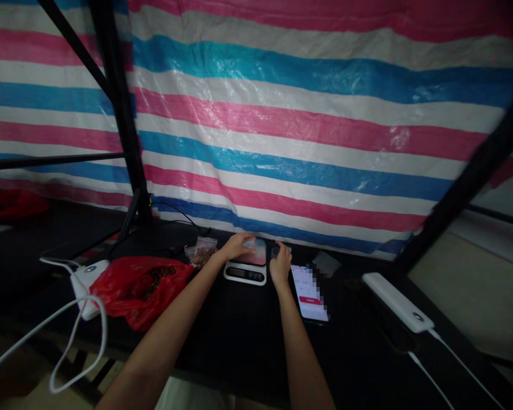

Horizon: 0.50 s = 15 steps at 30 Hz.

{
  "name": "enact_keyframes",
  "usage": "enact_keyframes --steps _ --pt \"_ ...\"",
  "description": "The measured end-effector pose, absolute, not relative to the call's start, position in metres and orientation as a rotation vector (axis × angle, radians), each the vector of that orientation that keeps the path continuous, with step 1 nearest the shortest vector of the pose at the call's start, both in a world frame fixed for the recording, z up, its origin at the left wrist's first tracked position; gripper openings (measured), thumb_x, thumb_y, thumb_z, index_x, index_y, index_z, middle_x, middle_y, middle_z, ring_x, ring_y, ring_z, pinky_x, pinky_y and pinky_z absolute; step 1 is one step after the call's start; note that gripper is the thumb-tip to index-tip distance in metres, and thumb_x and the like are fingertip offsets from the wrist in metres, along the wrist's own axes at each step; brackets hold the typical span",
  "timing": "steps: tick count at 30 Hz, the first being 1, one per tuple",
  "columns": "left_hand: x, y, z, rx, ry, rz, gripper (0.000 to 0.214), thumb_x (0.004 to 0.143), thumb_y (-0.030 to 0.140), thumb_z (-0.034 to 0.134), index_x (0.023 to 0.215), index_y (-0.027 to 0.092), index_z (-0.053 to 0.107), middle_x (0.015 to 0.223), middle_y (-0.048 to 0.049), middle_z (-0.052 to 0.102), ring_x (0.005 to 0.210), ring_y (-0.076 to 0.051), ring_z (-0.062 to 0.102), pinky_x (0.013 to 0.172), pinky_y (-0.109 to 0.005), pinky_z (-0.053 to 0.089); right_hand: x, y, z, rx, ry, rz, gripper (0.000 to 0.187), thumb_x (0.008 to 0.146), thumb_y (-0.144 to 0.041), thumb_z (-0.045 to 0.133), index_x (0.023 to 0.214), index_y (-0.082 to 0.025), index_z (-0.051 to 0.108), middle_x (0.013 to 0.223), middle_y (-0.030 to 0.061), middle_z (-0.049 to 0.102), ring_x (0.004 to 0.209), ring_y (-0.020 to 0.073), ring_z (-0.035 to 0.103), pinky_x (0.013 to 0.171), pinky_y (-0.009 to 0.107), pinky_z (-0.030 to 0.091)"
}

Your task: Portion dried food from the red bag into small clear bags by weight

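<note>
A small kitchen scale (245, 274) with a white front and a dark display lies on the black table. My left hand (236, 246) is over the left side of its plate, fingers closed on a small clear plastic container (250, 245). Just right of the scale, my right hand (281, 265) is curled, with a small see-through object (275, 252) at its fingers; its kind is unclear. Small clear bags of brown pieces (203, 252) lie left of the scale. An open red plastic bag (143, 289) with small brown pieces inside lies beside my left forearm.
A lit phone (310, 293) lies right of my right hand, near a clear plastic bag (326, 263). White power banks with cables lie at the right (397, 302) and left (89, 287). A striped tarp (282, 125) and black frame posts (122, 108) stand behind.
</note>
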State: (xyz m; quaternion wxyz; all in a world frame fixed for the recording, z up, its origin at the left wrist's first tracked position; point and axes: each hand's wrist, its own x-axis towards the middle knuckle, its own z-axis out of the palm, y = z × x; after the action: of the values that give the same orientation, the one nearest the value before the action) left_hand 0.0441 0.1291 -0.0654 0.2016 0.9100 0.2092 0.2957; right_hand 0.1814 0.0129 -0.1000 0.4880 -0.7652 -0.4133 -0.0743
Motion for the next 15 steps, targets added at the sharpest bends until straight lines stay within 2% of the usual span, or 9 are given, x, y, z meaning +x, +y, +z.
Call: enact_keyframes --steps 4,6,8,11,15 --pt "0.038 0.123 -0.064 2.56 0.591 0.925 0.089 0.051 0.039 0.074 0.128 0.016 0.035 0.124 -0.0157 0.048 0.114 -0.028 0.044 0.096 -0.049 0.029 0.181 0.01 -0.099 -1.94 -1.022 -0.219 0.055 0.063 -0.011 0.043 0.116 -0.021 0.045 0.116 0.0105 0.05 0.11 0.0292 0.041 0.083 0.04 0.036" --pt "0.025 0.116 -0.054 2.542 0.631 0.983 0.092 0.053 0.04 0.073 0.131 0.017 0.029 0.128 -0.0168 0.043 0.118 -0.029 0.039 0.098 -0.053 0.024 0.181 0.008 -0.1 -1.988 -1.042 -0.22 0.05 0.066 -0.012 0.044 0.115 -0.021 0.046 0.111 0.0117 0.053 0.107 0.0302 0.044 0.081 0.042 0.035" --pt "0.001 0.101 -0.037 2.515 0.611 1.046 0.081 0.059 0.038 0.071 0.129 0.019 0.033 0.129 -0.0151 0.042 0.12 -0.027 0.037 0.099 -0.051 0.025 0.178 0.006 -0.1 -2.03 -1.051 -0.222 0.046 0.069 -0.012 0.044 0.114 -0.021 0.047 0.109 0.0127 0.054 0.105 0.0312 0.045 0.08 0.044 0.035" --pt "-0.054 0.068 -0.009 2.484 0.54 1.104 0.055 0.068 0.035 0.064 0.119 0.024 0.047 0.128 -0.0095 0.043 0.119 -0.023 0.039 0.098 -0.042 0.032 0.171 0.001 -0.099 -2.056 -1.061 -0.217 0.042 0.071 -0.014 0.044 0.112 -0.021 0.048 0.109 0.0128 0.054 0.105 0.0325 0.045 0.08 0.046 0.034" --pt "-0.149 0.03 0.007 2.431 0.852 1.225 0.036 0.076 0.036 0.056 0.109 0.025 0.053 0.123 -0.0055 0.048 0.113 -0.021 0.044 0.096 -0.038 0.037 0.17 -0.006 -0.096 -2.001 -1.025 -0.202 0.038 0.071 -0.019 0.048 0.109 -0.021 0.05 0.106 0.0126 0.055 0.101 0.0322 0.048 0.081 0.048 0.035"
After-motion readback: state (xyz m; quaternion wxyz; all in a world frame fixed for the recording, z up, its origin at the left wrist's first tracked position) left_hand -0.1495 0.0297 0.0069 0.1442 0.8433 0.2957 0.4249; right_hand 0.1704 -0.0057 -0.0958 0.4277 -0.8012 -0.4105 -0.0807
